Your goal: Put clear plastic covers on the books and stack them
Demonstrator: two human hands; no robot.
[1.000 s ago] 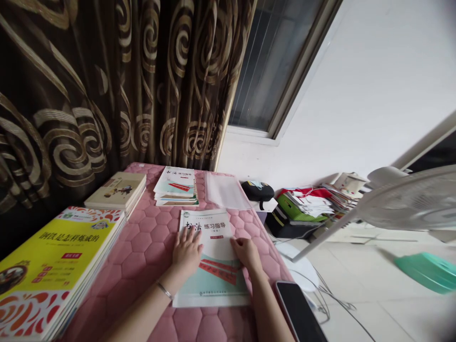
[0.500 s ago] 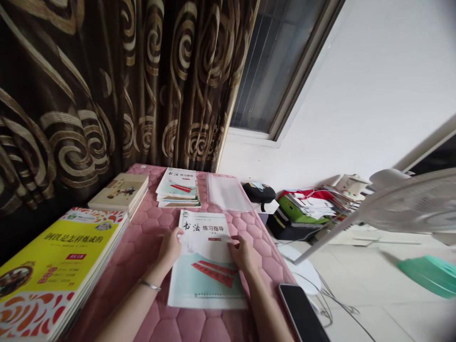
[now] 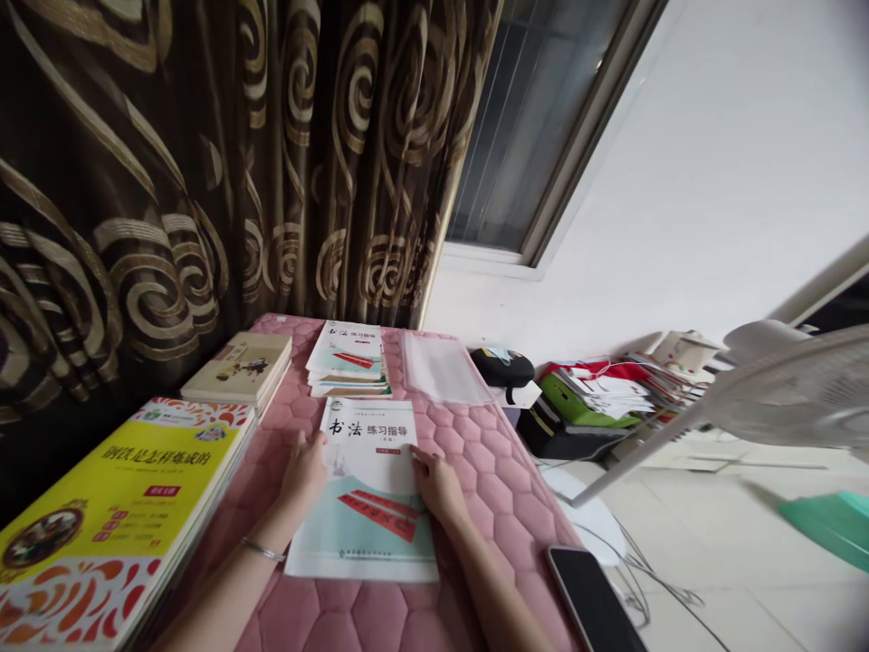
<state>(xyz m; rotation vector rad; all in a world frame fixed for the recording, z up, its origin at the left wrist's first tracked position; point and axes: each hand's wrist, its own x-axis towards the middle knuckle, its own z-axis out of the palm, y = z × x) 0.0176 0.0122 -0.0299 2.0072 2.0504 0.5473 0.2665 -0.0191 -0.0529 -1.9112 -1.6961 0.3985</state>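
Note:
A calligraphy workbook [image 3: 359,471] with a white and pale teal cover and red strips printed on it lies in front of me on the pink padded surface. My left hand [image 3: 307,469] closes on its left edge, a silver bangle at the wrist. Along the right edge, my right hand [image 3: 438,484] pinches the same book; the fingertips are partly hidden at the edge. Just beyond the book sits a small pile of workbooks [image 3: 348,353], the top one with a matching cover. A clear plastic sleeve [image 3: 444,367] lies flat to the right of that pile.
At left stand a stack of yellow-covered books [image 3: 128,489] and a smaller beige-covered stack [image 3: 237,367]. A phone [image 3: 590,598] rests by the right edge. Beyond it are a white fan [image 3: 794,389], cables on the floor and piled papers [image 3: 604,389]. A patterned curtain [image 3: 299,163] hangs behind.
Both hands have shifted the workbook to the left across the pink surface. My view has turned slightly left. The other books and the plastic sleeve have stayed in place.

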